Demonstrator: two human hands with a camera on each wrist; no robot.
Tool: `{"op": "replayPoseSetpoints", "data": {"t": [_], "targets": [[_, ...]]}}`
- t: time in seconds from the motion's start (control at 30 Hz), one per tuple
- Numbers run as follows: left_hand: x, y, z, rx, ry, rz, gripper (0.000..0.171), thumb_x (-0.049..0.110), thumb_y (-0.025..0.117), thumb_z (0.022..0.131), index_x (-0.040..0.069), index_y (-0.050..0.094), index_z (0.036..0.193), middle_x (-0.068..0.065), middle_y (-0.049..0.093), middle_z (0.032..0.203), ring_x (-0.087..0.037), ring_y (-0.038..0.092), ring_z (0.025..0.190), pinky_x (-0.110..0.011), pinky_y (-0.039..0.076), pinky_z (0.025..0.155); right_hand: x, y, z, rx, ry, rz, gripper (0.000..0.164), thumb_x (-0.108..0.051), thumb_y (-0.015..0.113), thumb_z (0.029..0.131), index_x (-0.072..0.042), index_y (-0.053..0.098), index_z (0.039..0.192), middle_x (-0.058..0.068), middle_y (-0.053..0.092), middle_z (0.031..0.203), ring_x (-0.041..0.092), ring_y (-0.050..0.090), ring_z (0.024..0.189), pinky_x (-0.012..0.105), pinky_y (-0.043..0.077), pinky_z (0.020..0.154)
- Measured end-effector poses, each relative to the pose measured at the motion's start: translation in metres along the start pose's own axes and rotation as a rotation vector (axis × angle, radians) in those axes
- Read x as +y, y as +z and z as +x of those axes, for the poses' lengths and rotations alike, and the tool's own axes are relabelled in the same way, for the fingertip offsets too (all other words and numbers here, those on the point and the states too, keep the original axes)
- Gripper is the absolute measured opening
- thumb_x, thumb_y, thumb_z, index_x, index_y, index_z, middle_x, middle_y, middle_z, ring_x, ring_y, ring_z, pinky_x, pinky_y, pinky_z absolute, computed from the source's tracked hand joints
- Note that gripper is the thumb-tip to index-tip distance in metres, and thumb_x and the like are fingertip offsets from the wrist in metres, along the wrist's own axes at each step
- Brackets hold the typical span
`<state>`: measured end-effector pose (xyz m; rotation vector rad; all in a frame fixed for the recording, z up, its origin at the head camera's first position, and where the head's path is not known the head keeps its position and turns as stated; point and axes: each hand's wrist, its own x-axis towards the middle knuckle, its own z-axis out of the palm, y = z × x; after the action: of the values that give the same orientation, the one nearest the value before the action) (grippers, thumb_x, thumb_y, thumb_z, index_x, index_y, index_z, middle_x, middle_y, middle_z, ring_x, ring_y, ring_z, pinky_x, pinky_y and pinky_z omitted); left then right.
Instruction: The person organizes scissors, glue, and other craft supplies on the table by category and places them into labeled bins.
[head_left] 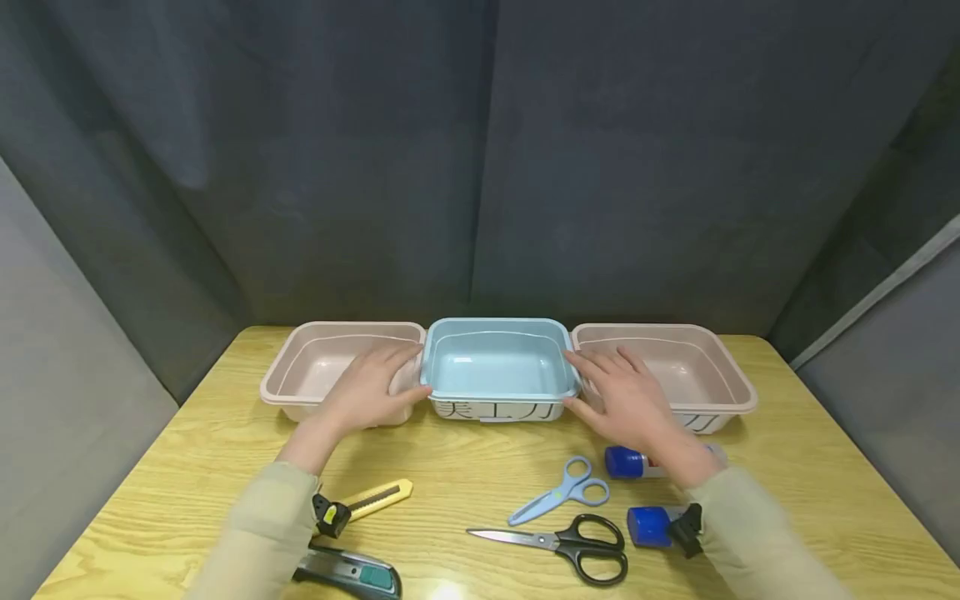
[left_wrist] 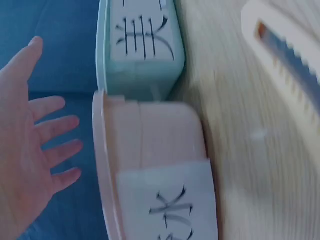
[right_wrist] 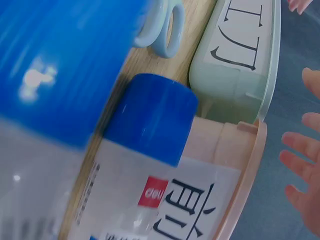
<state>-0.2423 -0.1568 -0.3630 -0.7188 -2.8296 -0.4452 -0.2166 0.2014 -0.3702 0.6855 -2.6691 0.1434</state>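
Observation:
A light blue plastic bin stands between two pale pink bins, with paper labels on the front walls. My left hand is at its left end, over the inner side of the left pink bin, fingers spread. At the opposite end my right hand has its fingertips right at the blue bin's rim and overlaps the right pink bin in the head view. Both wrist views show the fingers extended and apart, nothing held: the left hand and the right hand.
Nearer on the wooden table lie a yellow utility knife, a dark utility knife, light blue scissors and black-handled scissors. Two blue-capped containers lie under the right forearm. Dark curtain hangs behind the bins.

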Motion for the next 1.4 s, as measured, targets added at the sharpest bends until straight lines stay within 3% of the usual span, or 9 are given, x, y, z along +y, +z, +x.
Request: {"op": "replayPoseSetpoints", "data": {"t": [0.27,0.43,0.63,0.9,1.13,1.4], "targets": [[-0.021,-0.015,-0.012,0.051,-0.014,-0.062,0.054,0.051,0.060,0.081,0.019,0.055,0.123,-0.002,0.057,0.124,-0.026,0.050,0.117,-0.044,0.038,0.098,0.008,-0.006,-0.010,0.043,0.000,0.009,0.043,-0.042,0.061,0.082,-0.016,0.061,0.117,0.006,0.064,0.111,0.028,0.057,0.102,0.047,0.038,0.093],[-0.038,-0.019,-0.023,0.082,-0.050,-0.084,0.054,0.049,0.061,0.081,0.012,0.058,0.119,-0.007,0.059,0.120,-0.028,0.051,0.115,-0.044,0.039,0.097,0.015,-0.007,-0.018,0.061,-0.008,0.005,0.027,-0.034,0.065,0.081,-0.016,0.068,0.101,0.002,0.068,0.096,0.024,0.062,0.088,0.044,0.046,0.080],[-0.059,-0.019,-0.040,0.108,-0.124,-0.106,0.059,0.053,0.061,0.080,0.011,0.055,0.122,-0.010,0.056,0.123,-0.029,0.049,0.115,-0.047,0.039,0.094,0.024,-0.010,-0.032,0.048,-0.008,0.011,0.017,-0.026,0.069,0.077,-0.015,0.069,0.090,-0.001,0.067,0.086,0.020,0.063,0.080,0.040,0.049,0.075],[-0.076,-0.017,-0.053,0.097,-0.208,-0.086,0.067,0.056,0.060,0.079,0.010,0.050,0.127,-0.012,0.053,0.127,-0.031,0.047,0.117,-0.052,0.038,0.095,0.035,-0.013,-0.049,0.123,-0.008,0.023,0.009,-0.023,0.071,0.075,-0.017,0.069,0.081,-0.007,0.063,0.077,0.012,0.059,0.071,0.035,0.050,0.065],[-0.088,-0.015,-0.061,0.093,-0.250,-0.055,0.071,0.057,0.060,0.078,0.005,0.050,0.125,-0.018,0.047,0.130,-0.039,0.042,0.119,-0.059,0.027,0.097,0.039,-0.014,-0.065,0.064,0.007,0.031,0.010,-0.024,0.072,0.074,-0.019,0.069,0.081,-0.009,0.063,0.075,0.007,0.059,0.068,0.031,0.051,0.061],[-0.100,-0.013,-0.069,0.141,-0.316,-0.067,0.081,0.055,0.064,0.076,-0.001,0.042,0.131,-0.026,0.036,0.135,-0.045,0.030,0.124,-0.059,0.021,0.099,0.048,-0.010,-0.083,-0.033,0.041,0.017,0.023,-0.033,0.074,0.072,-0.019,0.071,0.090,-0.004,0.069,0.086,0.017,0.065,0.075,0.038,0.052,0.064]]}}
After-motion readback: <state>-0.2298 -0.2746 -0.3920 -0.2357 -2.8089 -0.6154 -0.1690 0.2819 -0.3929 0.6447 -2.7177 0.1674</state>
